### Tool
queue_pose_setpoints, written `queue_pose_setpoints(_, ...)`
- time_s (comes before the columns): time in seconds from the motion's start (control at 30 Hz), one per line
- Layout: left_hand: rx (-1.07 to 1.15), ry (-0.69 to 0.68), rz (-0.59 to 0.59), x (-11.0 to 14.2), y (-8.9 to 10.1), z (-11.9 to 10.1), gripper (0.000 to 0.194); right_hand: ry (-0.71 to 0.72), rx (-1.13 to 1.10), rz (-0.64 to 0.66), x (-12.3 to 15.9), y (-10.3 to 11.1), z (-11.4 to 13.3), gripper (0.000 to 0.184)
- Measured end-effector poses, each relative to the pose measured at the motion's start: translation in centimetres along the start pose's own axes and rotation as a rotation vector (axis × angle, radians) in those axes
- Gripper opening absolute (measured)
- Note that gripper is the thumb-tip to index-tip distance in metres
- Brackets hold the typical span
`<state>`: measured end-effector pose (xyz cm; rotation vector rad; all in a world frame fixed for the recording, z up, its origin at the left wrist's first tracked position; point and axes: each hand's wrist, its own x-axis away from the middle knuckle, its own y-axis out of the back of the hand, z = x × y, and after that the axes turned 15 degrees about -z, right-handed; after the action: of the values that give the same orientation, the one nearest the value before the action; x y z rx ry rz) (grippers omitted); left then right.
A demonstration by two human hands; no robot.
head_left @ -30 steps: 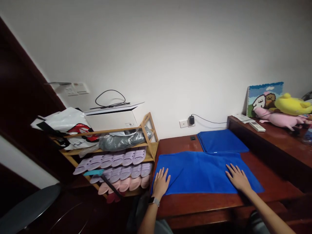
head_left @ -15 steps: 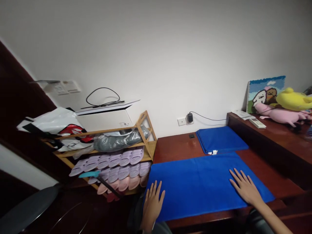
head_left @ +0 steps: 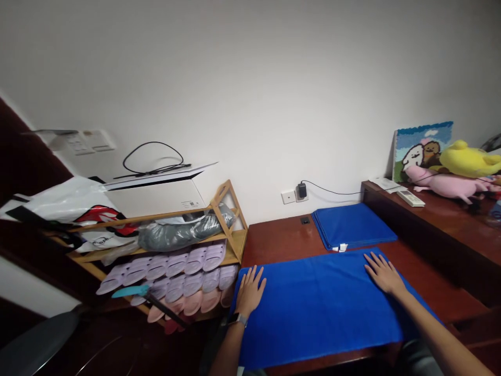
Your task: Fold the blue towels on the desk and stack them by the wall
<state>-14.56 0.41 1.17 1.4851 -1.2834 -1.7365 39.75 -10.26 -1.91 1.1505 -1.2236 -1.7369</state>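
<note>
A blue cloth (head_left: 313,308) lies spread flat over the front of the brown wooden table (head_left: 279,240). On its far left corner rests my left hand (head_left: 251,292), palm down with fingers stretched out; a watch (head_left: 237,319) is on that wrist. My right hand (head_left: 383,274) lies flat near the far right corner, fingers spread. Neither hand grips anything. Just behind the cloth sits a folded stack of blue cloths (head_left: 356,224) with white tags (head_left: 340,247) at its front edge.
To the left, a wooden shoe rack (head_left: 235,230) holds purple slippers (head_left: 180,263), pink slippers and a white box (head_left: 156,201). A black plug (head_left: 302,190) sits in the wall. Plush toys (head_left: 450,183) and a remote (head_left: 410,198) lie on the raised ledge at right.
Both hands have slid away from me across the cloth, from its near part to its far corners. They stay flat. The view has shifted slightly.
</note>
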Motion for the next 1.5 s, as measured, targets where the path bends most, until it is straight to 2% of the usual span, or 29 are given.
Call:
queue_pose_setpoints(0.13, -0.031, 0.039, 0.101, -0.8, -1.3, 0.2, 0.057, -0.051, 0.032, 0.053, -0.4, -1.0, -0.9, 0.071)
queue_pose_setpoints(0.27, -0.021, 0.03, 0.153, -1.4, -0.5, 0.6, 0.059, -0.093, 0.037, 0.076, -1.7, 0.4, -0.8, 0.071)
queue_pose_setpoints(0.33, -0.018, 0.007, 0.127, -1.9, -0.1, 0.8, 0.058, -0.103, 0.052, 0.084, -2.8, 1.5, 0.2, 0.071)
queue_pose_setpoints(0.4, -0.013, -0.011, 0.083, -2.3, -0.1, 0.8, 0.057, -0.056, 0.042, 0.059, -3.5, 2.0, 1.7, 0.07)
queue_pose_setpoints(0.5, 0.008, -0.006, 0.065, -2.4, -0.8, 0.8, 0.057, 0.023, -0.002, 0.028, -3.5, 1.2, 3.9, 0.068)
queue_pose_setpoints(0.57, 0.012, 0.016, 0.083, -2.2, -1.3, 0.9, 0.058, 0.01, 0.002, 0.041, -3.0, 0.0, 4.5, 0.069)
queue_pose_setpoints(0.67, -0.007, 0.067, 0.135, -2.2, -1.4, 1.6, 0.059, -0.04, 0.042, 0.06, -2.6, -1.4, 3.9, 0.071)
queue_pose_setpoints(0.8, -0.007, 0.111, 0.206, -2.3, -0.9, 2.8, 0.061, -0.129, 0.071, 0.075, -3.0, -1.7, 2.0, 0.074)
queue_pose_setpoints(1.03, 0.021, 0.08, 0.111, -1.9, -1.5, 3.2, 0.061, -0.143, 0.06, 0.059, -3.2, -1.4, 1.7, 0.078)
queue_pose_setpoints(1.2, 0.026, 0.073, 0.104, -1.8, -1.7, 3.2, 0.061, -0.131, 0.054, 0.116, -3.4, -0.1, 0.9, 0.085)
queue_pose_setpoints(1.33, 0.03, 0.074, 0.111, -1.8, -1.7, 3.2, 0.062, -0.182, 0.104, 0.042, -3.7, 1.8, 0.2, 0.075)
queue_pose_setpoints(1.4, 0.036, 0.07, 0.103, -1.7, -1.7, 3.1, 0.062, -0.14, 0.111, -0.014, -3.6, 2.4, 2.0, 0.069)
queue_pose_setpoints(1.43, 0.04, 0.066, 0.1, -1.7, -1.7, 3.1, 0.062, -0.077, 0.092, -0.037, -3.5, 2.6, 3.8, 0.066)
queue_pose_setpoints(1.5, 0.045, 0.063, 0.098, -1.7, -1.7, 3.1, 0.062, 0.115, -0.008, -0.072, -2.9, 2.6, 9.1, 0.06)
